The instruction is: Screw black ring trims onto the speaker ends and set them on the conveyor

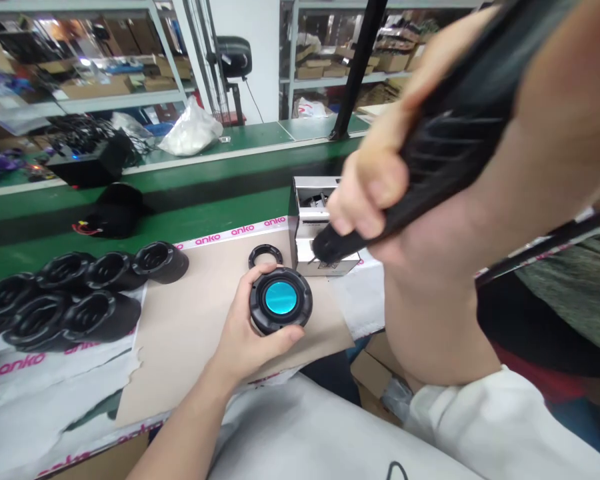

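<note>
Metal shelves (120,100) stacked with cardboard boxes (310,70) flank a white wall (245,60) — all behind a long green workbench (240,138).

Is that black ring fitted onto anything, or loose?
Loose: the black ring lies on the cardboard sheet, apart from the round black unit in the left hand.

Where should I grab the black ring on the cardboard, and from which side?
Best pinch the rim of the ring from the left, over the cardboard. It lies flat and thin, so the edge is the grip; the round black unit in your left hand crowds the near side, and the silver box sits right.
</note>
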Motion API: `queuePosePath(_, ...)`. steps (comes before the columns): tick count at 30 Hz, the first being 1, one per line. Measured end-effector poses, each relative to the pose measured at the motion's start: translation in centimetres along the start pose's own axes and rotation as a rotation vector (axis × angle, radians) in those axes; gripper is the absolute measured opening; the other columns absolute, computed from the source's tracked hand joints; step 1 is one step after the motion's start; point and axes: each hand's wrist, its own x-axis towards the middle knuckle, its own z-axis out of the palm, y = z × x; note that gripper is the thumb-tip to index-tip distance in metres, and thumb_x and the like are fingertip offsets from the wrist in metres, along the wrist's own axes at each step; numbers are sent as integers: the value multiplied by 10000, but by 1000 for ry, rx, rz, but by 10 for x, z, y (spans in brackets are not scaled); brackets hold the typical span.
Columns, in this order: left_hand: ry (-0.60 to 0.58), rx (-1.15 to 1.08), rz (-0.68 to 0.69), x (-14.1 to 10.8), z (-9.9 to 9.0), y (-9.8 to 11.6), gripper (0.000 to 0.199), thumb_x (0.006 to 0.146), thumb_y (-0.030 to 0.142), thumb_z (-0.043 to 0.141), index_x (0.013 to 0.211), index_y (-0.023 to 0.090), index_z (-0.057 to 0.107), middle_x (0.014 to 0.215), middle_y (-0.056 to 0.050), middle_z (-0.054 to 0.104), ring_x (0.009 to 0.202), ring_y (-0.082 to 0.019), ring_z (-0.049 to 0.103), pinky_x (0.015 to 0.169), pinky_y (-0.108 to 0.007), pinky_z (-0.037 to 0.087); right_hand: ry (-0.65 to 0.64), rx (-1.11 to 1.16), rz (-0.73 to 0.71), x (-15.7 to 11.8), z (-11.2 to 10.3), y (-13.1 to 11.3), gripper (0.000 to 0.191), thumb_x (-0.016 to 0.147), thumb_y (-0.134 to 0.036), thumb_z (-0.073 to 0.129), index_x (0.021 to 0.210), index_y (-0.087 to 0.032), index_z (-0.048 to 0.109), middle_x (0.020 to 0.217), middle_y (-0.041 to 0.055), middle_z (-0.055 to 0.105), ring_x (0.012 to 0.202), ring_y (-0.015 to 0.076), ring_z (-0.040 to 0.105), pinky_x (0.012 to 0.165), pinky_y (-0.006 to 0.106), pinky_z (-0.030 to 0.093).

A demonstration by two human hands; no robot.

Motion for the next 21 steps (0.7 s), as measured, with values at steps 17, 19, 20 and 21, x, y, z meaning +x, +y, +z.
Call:
queuePosePath(17,31,32,12,-1,-1,-1,782,797,540,923,1413,236,549,1379,-134,709,1252,-333,742,1035,-428,616,67,50,8,-4,-44,92,534,888,-549,896,666,-231,529,522,-50,539,365,122,468,345,288,382)
queuePosePath(19,25,18,18,-1,0,-1,784,795,531,929,1412,238,546,1380,-133,712,1252,-327,746,1038,-420,616,47,62,75,-7,-43,89,517,889,-553,890,676,-228,549,519,-44,543,359,128,469,334,291,382)
queuePosePath(20,21,14,18,-1,0,-1,791,790,534,934,1410,236,542,1381,-135,712,1255,-328,745,1040,-420,617,46,71,104,-8,-42,85,493,888,-560,888,705,-225,575,522,-43,550,355,132,471,327,291,381)
queuePosePath(21,15,14,15,-1,0,-1,802,784,543,937,1407,234,537,1383,-139,711,1259,-332,743,1041,-424,618,60,89,115,-8,-40,79,471,883,-569,889,744,-224,601,522,-45,551,348,131,463,318,288,373)
